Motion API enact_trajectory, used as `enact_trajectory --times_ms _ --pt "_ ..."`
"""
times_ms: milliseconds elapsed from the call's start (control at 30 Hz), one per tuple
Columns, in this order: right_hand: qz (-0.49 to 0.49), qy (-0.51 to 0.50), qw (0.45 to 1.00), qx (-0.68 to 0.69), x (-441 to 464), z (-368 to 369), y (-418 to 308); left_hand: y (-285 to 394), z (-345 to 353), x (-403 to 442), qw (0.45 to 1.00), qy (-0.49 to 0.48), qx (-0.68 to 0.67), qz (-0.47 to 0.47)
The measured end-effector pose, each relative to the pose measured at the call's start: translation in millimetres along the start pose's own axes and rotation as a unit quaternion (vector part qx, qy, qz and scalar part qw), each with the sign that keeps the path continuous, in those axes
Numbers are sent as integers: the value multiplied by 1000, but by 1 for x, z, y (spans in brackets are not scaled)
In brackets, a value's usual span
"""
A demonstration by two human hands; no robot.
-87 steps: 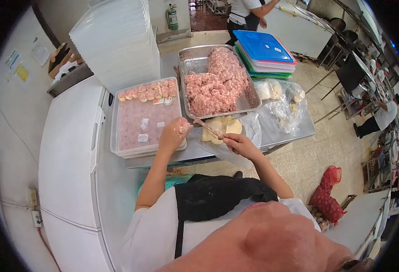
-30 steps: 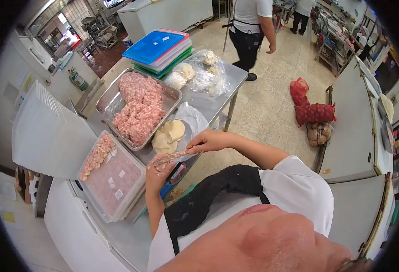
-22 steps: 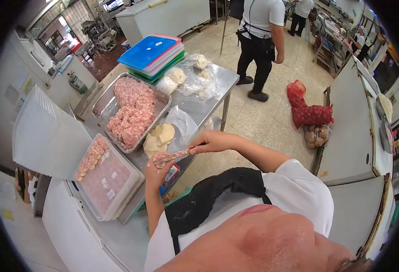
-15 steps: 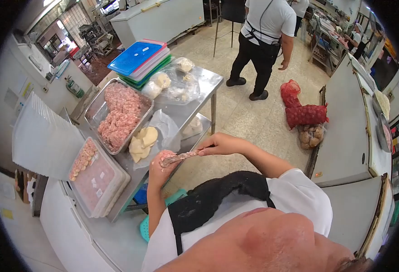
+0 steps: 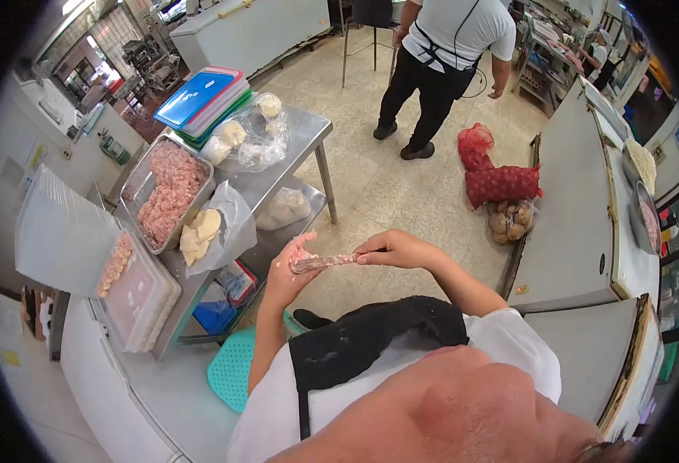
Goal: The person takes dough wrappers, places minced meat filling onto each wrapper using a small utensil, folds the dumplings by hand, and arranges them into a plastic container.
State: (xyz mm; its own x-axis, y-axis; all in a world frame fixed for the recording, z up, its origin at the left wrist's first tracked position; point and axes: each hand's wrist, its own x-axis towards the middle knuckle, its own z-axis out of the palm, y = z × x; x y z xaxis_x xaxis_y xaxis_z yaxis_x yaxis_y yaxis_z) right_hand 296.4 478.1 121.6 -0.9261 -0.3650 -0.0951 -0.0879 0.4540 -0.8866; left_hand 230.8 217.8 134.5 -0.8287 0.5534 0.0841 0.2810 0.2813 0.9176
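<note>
My right hand (image 5: 392,251) grips the end of a meat-smeared utensil (image 5: 325,263), which lies level and reaches across to my left hand (image 5: 284,272). Pink ground meat sits in the curled palm of my left hand, with the utensil's far end against it. To the left, on the steel table (image 5: 306,131), stands a metal tray (image 5: 133,191) heaped with ground meat (image 5: 171,193). Pale round dough pieces (image 5: 199,235) lie on a plastic sheet (image 5: 235,224) beside the tray. A plastic container (image 5: 135,297) has a row of small filled pieces (image 5: 116,265) along its top.
Stacked clear containers (image 5: 65,235) stand at the left, and coloured lids (image 5: 200,100) behind the meat tray. A person (image 5: 447,65) in a black apron is beyond the table. Red mesh sacks (image 5: 501,185) lie on the floor. A turquoise stool (image 5: 233,370) is below my left arm.
My view has swung right, so the table and its trays appear farther left. The fingers of my left hand have spread somewhat around the meat. The other person has walked past the table and now faces away.
</note>
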Motion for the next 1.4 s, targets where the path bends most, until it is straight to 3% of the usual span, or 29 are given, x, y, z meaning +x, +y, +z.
enact_trajectory --times_ms 300,500,700,800,900,1067,1167,1233,1400 --pt "-6 16 999 48 -7 -4 2 14 -2 14 992 -46 57 106" --pt "3 0 999 45 30 5 -8 5 -37 15 987 -39 117 101" --pt "-15 -46 999 17 111 33 -47 -44 -109 2 984 59 131 101" --pt "-40 -55 998 15 163 58 -58 -46 -158 -5 991 69 102 42" --pt "-87 -72 994 -5 221 76 -60 -67 -209 -8 968 149 185 84" --pt "-133 12 991 -5 288 101 -63 -104 -293 -44 938 255 233 31" --pt "-15 -31 999 31 307 113 -89 -115 -338 -76 927 299 225 -22" --pt "-25 -53 998 30 321 124 -94 -133 -370 -98 918 335 194 -82" --pt "-7 -69 998 6 350 143 -92 -209 -455 -141 850 411 286 -166"
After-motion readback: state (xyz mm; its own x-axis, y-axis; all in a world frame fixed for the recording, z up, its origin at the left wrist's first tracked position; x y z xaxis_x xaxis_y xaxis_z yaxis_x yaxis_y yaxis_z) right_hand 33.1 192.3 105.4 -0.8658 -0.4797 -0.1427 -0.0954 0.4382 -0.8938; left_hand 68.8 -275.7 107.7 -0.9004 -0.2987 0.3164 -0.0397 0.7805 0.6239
